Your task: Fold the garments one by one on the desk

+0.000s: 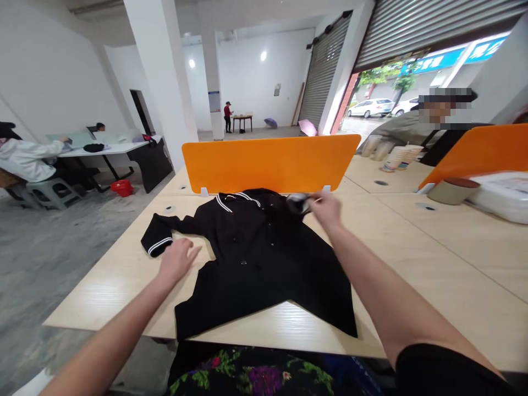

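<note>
A floral-patterned fabric (247, 374) occupies the bottom edge of the view, directly below the near edge of the table (433, 286). Both bare forearms extend from that edge over the tabletop.

The black garment (256, 258) lies flat on the table, buttoned front facing up, collar toward the orange divider (268, 162) and hem toward the near edge. The collar carries white striped trim. The garment's left-hand sleeve (163, 234) is stretched outward, away from the body of the garment; its cuff carries the same white trim.

The left hand (177, 259) rests palm down beside the garment, just below the stretched sleeve. Its fingers are extended and slightly spread, with the fingertips at the edge of the black cloth. It grips nothing.

The right hand (325, 208) is at the garment's opposite shoulder, close to the base of the orange divider. Its fingers are pinched on a bunched fold of the black cloth, which appears to be the other sleeve, raised off the table. Motion blur obscures the exact finger positions.

Behind the divider, to the right, a stack of cups (398, 157) stands on the adjoining table, and a person sits behind it. Far left of the divider, another person (28, 159) sits at a white desk.
</note>
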Demonstrator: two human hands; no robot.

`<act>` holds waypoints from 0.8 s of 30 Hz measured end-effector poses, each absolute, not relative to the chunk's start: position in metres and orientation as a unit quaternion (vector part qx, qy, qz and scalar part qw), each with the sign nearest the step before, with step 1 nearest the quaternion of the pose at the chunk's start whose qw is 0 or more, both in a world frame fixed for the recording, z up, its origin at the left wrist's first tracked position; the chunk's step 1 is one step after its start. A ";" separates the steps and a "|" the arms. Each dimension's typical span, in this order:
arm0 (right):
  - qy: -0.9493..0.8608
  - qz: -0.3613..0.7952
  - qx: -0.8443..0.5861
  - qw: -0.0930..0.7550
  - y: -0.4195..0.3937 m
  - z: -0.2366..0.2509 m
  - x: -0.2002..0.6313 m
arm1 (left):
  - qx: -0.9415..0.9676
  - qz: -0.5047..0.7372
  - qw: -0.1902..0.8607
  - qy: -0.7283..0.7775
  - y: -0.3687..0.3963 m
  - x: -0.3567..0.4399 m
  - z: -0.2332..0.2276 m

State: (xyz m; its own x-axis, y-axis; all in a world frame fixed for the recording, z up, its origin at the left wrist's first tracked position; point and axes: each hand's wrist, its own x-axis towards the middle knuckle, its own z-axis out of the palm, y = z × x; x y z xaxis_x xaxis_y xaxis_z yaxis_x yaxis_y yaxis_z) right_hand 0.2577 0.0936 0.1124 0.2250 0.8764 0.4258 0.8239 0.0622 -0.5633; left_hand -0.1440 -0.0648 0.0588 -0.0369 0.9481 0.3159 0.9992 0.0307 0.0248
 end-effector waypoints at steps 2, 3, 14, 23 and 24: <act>-0.537 -0.023 -0.739 0.407 0.101 0.125 0.302 | -0.702 -0.123 0.060 -0.699 -0.079 -0.125 0.035; -0.495 -0.048 -0.765 0.410 0.101 0.126 0.321 | -0.704 -0.127 0.039 -0.698 -0.084 -0.120 0.027; -0.844 0.063 -0.503 0.175 -0.015 -0.017 0.298 | -0.596 -0.329 -0.215 -0.700 -0.029 -0.090 0.019; -0.671 0.190 -0.590 0.408 -0.025 0.009 0.319 | -0.572 -0.421 -0.260 -0.654 -0.031 -0.100 0.049; -0.665 0.164 -0.605 0.406 -0.029 0.008 0.319 | -0.596 -0.375 -0.258 -0.661 -0.039 -0.105 0.049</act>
